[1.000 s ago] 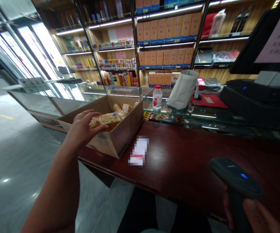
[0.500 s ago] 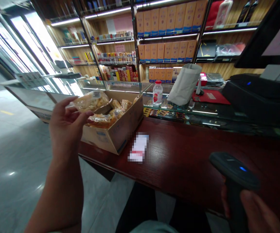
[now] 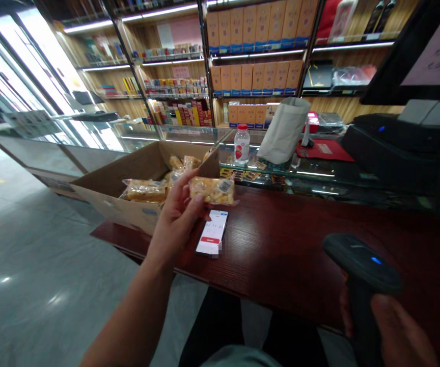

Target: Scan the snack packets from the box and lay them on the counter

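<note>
Pinched in my left hand (image 3: 180, 211) is a clear-wrapped pastry snack (image 3: 213, 191), golden in colour, with its barcode label facing up. It hangs above the counter, just right of an open cardboard box (image 3: 128, 211). Inside the box lie several similar wrapped snacks (image 3: 143, 190). A phone (image 3: 212, 232) with a lit screen rests flat on the counter below my left hand. At the lower right, my right hand (image 3: 395, 326) grips the handle of a black barcode scanner (image 3: 363, 262); a blue light shows on its top. Its head is apart from the snack.
The dark red wooden counter (image 3: 281, 239) meets a glass display case (image 3: 307, 178). On the glass stand a bottle with a red cap (image 3: 242, 144), a pale paper bag (image 3: 284, 131) and a red folder (image 3: 327, 149). A black machine (image 3: 391, 148) and a monitor (image 3: 434, 56) fill the right.
My left hand has carried the wrapped snack rightward, from over the box to above the counter near the phone. My right hand with the scanner has barely moved. The view has shifted slightly.
</note>
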Motion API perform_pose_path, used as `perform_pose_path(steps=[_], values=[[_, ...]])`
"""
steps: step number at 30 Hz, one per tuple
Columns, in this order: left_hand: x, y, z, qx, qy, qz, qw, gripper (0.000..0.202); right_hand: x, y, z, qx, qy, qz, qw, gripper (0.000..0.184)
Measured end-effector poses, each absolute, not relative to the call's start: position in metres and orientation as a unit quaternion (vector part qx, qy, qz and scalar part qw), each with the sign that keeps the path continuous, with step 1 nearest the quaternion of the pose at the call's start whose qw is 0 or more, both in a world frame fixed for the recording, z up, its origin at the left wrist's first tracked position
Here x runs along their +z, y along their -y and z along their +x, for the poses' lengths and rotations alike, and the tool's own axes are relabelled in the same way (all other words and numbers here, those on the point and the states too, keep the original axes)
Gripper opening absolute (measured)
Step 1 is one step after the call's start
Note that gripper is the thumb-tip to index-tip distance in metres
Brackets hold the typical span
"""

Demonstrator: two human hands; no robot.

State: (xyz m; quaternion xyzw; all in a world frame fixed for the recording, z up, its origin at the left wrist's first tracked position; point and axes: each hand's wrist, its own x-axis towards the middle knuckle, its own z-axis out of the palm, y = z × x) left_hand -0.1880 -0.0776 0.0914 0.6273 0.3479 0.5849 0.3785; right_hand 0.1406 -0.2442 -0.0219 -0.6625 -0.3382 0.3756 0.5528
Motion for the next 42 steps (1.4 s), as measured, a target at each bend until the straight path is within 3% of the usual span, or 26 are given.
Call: perform_pose_path(steps=[7,12,36,42], values=[[0.042,0.067,-0.143,0.541,-0.364,0.575,0.494,0.072,-0.002,0.243,0.112,0.383,0.384,-0.632,0.554,0.054],[0.025,0.06,-0.125,0.528,-0.369,0.554,0.526,0.052,0.012,0.244,0.088,0.412,0.37,-0.597,0.581,0.05],[0.007,0.046,-0.092,0.521,-0.376,0.56,0.523,0.044,0.008,0.228,0.106,0.371,0.498,-0.571,0.536,0.047],[-0.007,0.043,-0.082,0.501,-0.372,0.547,0.558,0.039,0.008,0.23,0.106,0.369,0.406,-0.642,0.535,0.047]])
